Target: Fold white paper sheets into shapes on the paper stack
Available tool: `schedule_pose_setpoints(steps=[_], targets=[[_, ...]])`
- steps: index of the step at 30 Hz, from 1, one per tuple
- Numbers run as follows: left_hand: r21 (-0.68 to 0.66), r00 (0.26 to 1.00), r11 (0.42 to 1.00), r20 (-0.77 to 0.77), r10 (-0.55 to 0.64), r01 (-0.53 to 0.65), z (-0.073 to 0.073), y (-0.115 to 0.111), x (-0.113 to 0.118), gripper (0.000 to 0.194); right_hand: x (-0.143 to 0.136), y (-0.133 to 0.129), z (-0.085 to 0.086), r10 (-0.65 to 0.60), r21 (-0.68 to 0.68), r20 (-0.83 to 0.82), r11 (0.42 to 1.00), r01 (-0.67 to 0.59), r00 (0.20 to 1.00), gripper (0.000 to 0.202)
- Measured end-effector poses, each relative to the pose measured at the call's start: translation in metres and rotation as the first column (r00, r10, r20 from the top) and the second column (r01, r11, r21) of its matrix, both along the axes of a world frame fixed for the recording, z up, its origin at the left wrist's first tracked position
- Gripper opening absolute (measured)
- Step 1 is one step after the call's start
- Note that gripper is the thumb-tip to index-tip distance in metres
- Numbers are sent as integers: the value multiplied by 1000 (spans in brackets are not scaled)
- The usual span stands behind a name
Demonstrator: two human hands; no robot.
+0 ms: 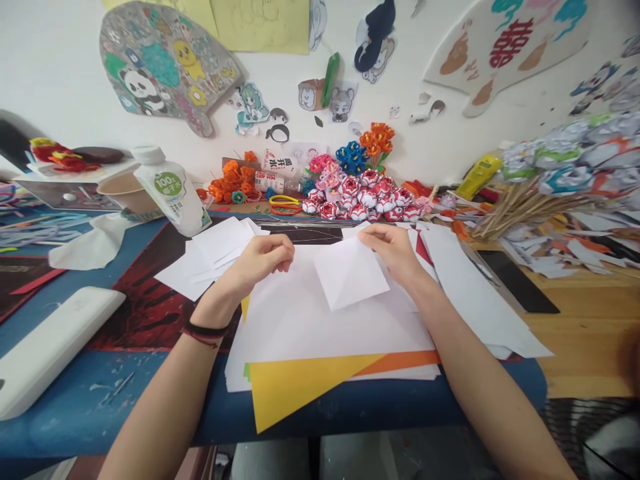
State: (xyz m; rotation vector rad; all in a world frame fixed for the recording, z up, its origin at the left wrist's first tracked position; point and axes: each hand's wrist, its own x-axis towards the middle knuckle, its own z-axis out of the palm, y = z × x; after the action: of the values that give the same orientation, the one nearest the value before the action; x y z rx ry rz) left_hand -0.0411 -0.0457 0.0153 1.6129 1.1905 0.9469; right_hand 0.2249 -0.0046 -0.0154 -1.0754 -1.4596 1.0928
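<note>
Bottle (173,193): standing upright at the back left of the bench (125,393); a paper cup just beside it
Left hand (263,259): curling closed, fingertips pinching the left edge of the white square sheet (350,273)
White square sheet: lying tilted on the stack of white paper (320,327); a yellow sheet (295,387) poking out beneath
Right hand (393,250): gripping the sheet's upper right corner
Paper flowers (363,197): sitting behind the hands, near the wall

Fingertips of the left hand (263,261) and right hand (395,250) tucked behind the white paper sheet (350,273), its held edge unseen.
</note>
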Motion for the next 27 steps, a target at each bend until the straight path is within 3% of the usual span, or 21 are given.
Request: schedule_pose_setpoints(steps=[4, 8, 10, 13, 17, 22, 27], targets=[[119, 984, 980, -59, 170, -162, -6, 3, 4, 21, -3, -2, 0, -5, 3, -65, 1000, 5, 998, 24], [101, 992, 989, -59, 111, -105, -15, 4, 14, 32, -9, -5, -2, 74, -34, -106, 996, -78, 992, 27], [91, 992, 989, -22, 122, -120, -18, 5, 13, 31, -9, -7, -2, 181, -82, -89, 979, -189, 979, 27], [127, 985, 982, -82, 152, -141, -20, 6, 8, 28, -8, -9, 0, 401, -165, 7, 904, -395, 916, 29], [121, 979, 993, -201, 37, -13, -21, 5, 8, 27, -10, -12, 1, 576, -207, 159, 813, -544, 802, 29], [114, 962, 987, -261, -81, 114, -25, -2, 23, 25, -16, -15, 0, 595, -181, 229, 804, -567, 770, 26], [127, 967, 985, -240, -83, 116, -27, -5, 34, 22, -23, -15, -3, 551, -169, 217, 834, -525, 806, 18]])
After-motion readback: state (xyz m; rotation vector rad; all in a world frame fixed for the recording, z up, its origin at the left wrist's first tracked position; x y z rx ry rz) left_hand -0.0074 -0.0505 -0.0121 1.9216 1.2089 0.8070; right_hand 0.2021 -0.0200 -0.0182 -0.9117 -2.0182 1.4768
